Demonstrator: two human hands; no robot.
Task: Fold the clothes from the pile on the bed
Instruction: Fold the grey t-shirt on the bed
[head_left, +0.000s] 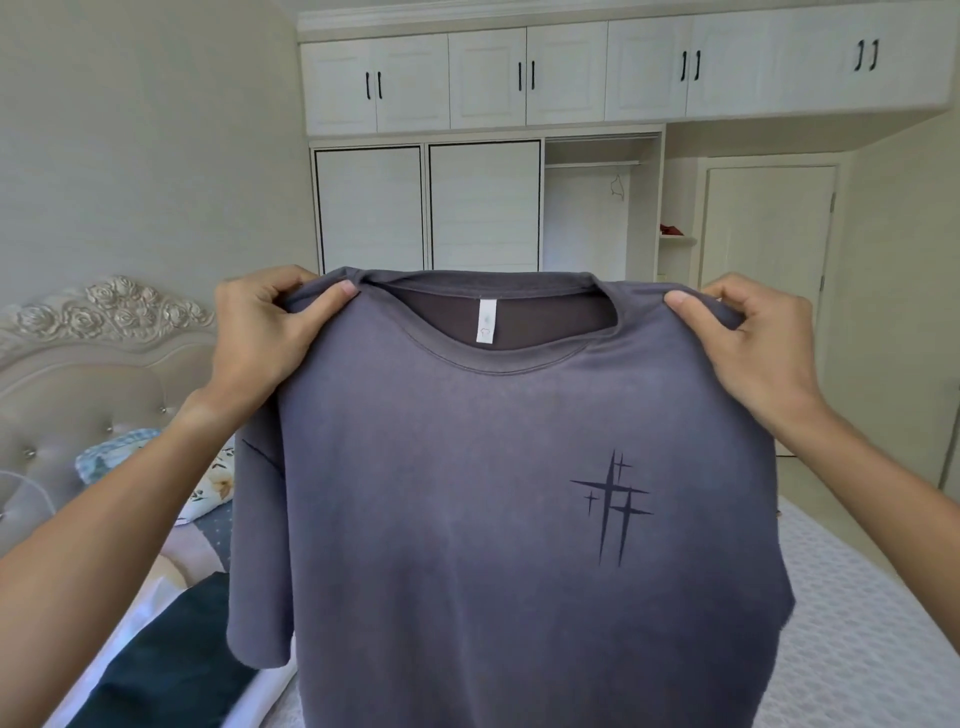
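1. Grey T-shirt (493, 519) held up mid-frame, above the bed (857, 623), printed front toward the camera.
2. Left hand (260, 332) pinches the shoulder at frame left; thumb on front, fingers curled behind.
3. Right hand (753, 338) pinches the opposite shoulder likewise.
4. Shirt hangs below both grips, neck up, long axis vertical.
5. Dark clothes (171, 660) lie on the bed, lower left.

t-shirt (467, 493): matt grey cloth | wardrobe (483, 208): smooth white panels

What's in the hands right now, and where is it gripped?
The grey T-shirt: left hand and right hand each pinch a shoulder beside the collar.
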